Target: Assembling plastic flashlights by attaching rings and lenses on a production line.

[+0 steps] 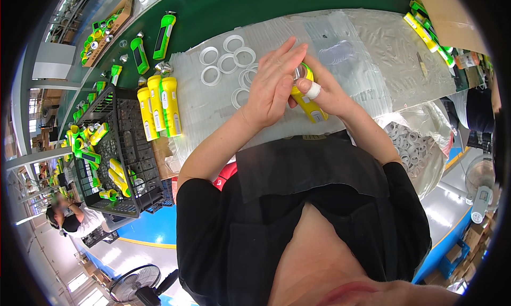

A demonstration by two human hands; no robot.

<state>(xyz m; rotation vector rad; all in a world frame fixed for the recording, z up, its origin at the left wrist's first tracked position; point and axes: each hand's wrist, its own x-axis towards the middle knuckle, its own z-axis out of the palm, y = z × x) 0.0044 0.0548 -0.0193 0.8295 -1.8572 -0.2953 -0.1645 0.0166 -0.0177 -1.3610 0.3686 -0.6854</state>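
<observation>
Over the plastic-covered bench [372,88], close in front of your apron: one yellow torch [314,112], tilted, head up between your two hands, tail toward you. Your right hand [323,84] wraps the torch just below the head, thumb bent across the near side, white wrap [313,90] on that thumb. Your left hand [272,87] lies across the head, fingers straight and pressed together, palm against the rim as far as can be judged.

Risks, by my judgement: a push off-centre could tip the head or seat a part crooked, the torch being held at a slant. The thumb wrap could slip on smooth plastic or catch at the rim. Bare palm could smudge the head's face. Your left wrist is near the loose white rings [236,60]; a wide elbow swing could scatter them, or knock the upright yellow torches [156,101] farther left.

Hard to make out: most of the torch's head, behind your left palm; whether a ring sits inside. Right fingertips mostly covered, so their exact grip can't be told. Clear discs [338,53] beyond your right hand blur into the plastic; no count possible.
</observation>
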